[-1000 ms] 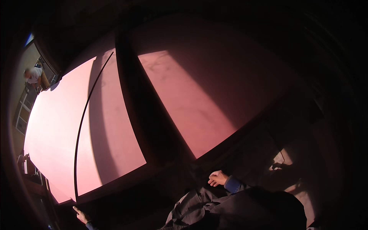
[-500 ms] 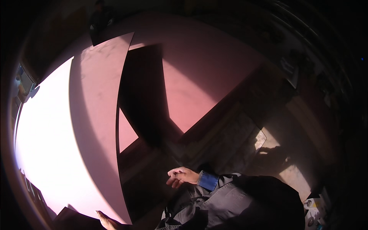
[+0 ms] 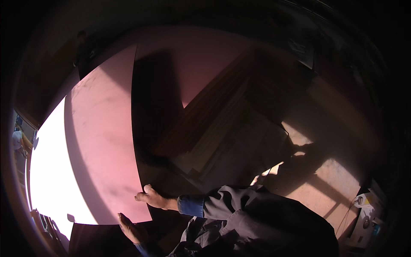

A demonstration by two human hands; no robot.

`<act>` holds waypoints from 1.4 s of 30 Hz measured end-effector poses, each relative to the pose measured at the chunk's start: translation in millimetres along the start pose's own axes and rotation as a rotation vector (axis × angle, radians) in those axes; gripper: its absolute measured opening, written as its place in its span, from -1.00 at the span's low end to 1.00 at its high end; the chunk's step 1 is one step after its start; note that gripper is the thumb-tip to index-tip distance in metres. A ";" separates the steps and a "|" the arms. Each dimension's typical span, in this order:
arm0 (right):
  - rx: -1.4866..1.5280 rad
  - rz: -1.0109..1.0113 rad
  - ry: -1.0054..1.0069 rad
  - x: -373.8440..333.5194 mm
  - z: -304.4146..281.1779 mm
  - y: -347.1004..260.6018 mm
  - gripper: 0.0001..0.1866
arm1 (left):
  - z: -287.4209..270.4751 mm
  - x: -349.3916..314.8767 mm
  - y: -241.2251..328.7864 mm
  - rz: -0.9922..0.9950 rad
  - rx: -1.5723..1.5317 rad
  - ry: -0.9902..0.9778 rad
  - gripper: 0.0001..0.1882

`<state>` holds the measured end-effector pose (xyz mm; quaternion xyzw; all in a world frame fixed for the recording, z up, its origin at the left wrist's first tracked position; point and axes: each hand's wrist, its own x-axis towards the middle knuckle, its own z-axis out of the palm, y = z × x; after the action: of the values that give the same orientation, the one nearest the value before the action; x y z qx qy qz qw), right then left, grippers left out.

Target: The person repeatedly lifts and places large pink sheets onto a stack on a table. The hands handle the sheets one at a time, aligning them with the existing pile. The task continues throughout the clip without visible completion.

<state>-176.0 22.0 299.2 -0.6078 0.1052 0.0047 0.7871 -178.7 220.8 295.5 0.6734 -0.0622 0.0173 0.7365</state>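
A large, thin pink panel [image 3: 107, 132] stretches away in front of me on the left, its left part bleached white by sunlight. At its near edge, my left hand [image 3: 132, 230] is closed on the panel, with digits showing over the surface and the rest of the grip hidden beneath. Close to the near right corner, my right hand [image 3: 155, 198] grips the right edge, also closed. Behind and to the right lies a stack of similar pink panels [image 3: 209, 60], its layered edge in shadow, with the held panel's dark shadow across its top.
A dim person [image 3: 82, 49] stands beyond the panel at the far left; their hands are too dark to make out. Sunlit patches fall on the floor [image 3: 332, 188] to the right. Whitish equipment with a cable [image 3: 364, 214] sits at the lower right.
My right hand has moved left and now grips the panel's right edge; before, it was off the panel. The panel's near corner appears higher in view, and the view has shifted.
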 end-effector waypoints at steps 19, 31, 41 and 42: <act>0.229 -0.049 0.229 -232.2 -132.6 31.1 -0.71 | -180.5 21.8 -33.1 -0.140 -0.743 0.246 -0.15; 0.160 0.050 1.148 -447.9 -206.7 145.9 -0.53 | -57.7 6.5 -63.2 0.198 -0.164 0.273 -0.64; 0.267 0.026 1.482 -441.4 -123.6 169.1 -0.45 | -13.2 42.3 -81.2 0.053 -0.165 0.028 -0.74; 0.292 0.000 1.471 -431.5 -115.8 165.2 -0.45 | -13.2 64.8 -90.8 0.024 -0.142 -0.005 -0.74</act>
<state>-638.7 6.3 187.6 -0.3434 0.6037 -0.4166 0.5865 -103.7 221.8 211.9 0.6187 -0.0734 0.0200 0.7820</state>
